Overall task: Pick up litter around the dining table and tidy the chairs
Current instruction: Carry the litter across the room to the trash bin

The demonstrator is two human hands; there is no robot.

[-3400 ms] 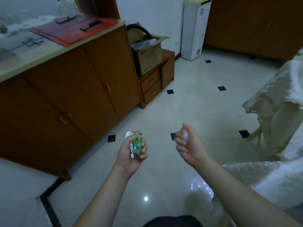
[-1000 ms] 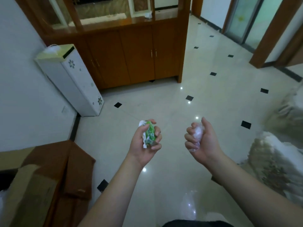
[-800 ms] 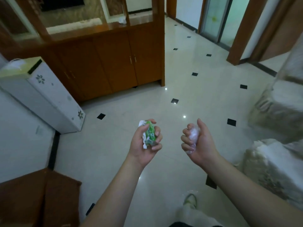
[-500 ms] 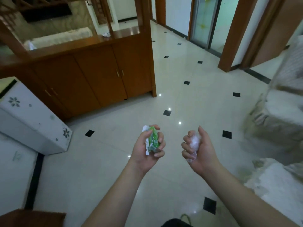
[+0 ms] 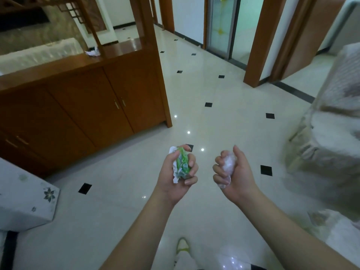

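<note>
My left hand (image 5: pixel 175 178) grips a crumpled green and white wrapper (image 5: pixel 181 164), its fingers curled round it. My right hand (image 5: pixel 236 176) holds a crumpled ball of clear plastic (image 5: pixel 228 164) in its curled fingers. Both hands are raised side by side over the tiled floor (image 5: pixel 224 117). Another scrap of white crumpled paper (image 5: pixel 93 52) lies on the ledge of the wooden cabinet (image 5: pixel 87 106) at the upper left. Chairs draped in white cloth covers (image 5: pixel 329 145) stand at the right edge. No dining table is in view.
A white box-shaped appliance with a flower print (image 5: pixel 25 201) stands at the lower left by the wall. Wooden door frames and a glass door (image 5: pixel 226 26) lie ahead. My shoe (image 5: pixel 182 248) shows at the bottom on the glossy floor.
The view has swung right from the sideboard and cardboard box past the white appliance to the partition cabinet and doorways. Both hands keep their litter in the same grip.
</note>
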